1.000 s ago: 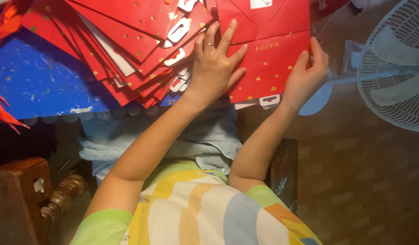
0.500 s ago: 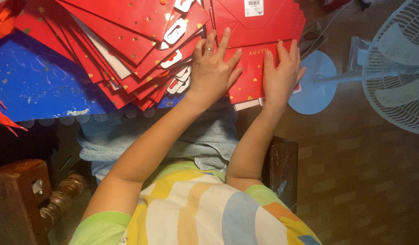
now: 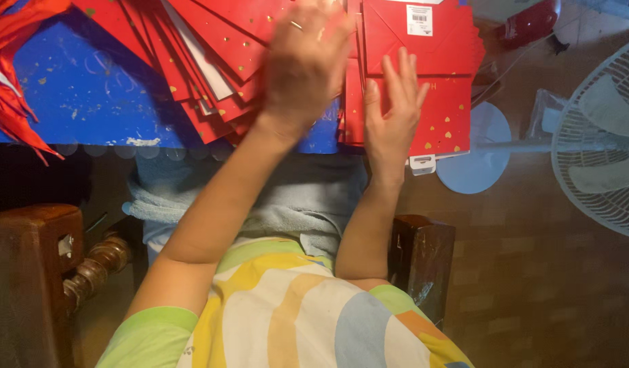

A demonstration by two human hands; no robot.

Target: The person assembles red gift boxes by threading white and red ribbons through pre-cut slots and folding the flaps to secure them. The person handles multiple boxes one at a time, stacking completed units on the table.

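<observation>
Two hands work: my right hand (image 3: 391,119) lies flat, fingers spread, on one red envelope (image 3: 437,102); my left hand (image 3: 302,65), blurred, grip unclear, over the fanned envelopes (image 3: 212,54), apparently done.

A blue desk (image 3: 89,102) is carrying a fan of red envelopes (image 3: 212,48) at twelve o'clock, a red envelope stack (image 3: 444,102) at one, red paper strips (image 3: 11,102) at ten.

Left hand (image 3: 304,71) blurred over red envelopes (image 3: 212,54), right hand (image 3: 391,116) flat on red envelope (image 3: 440,119)
</observation>
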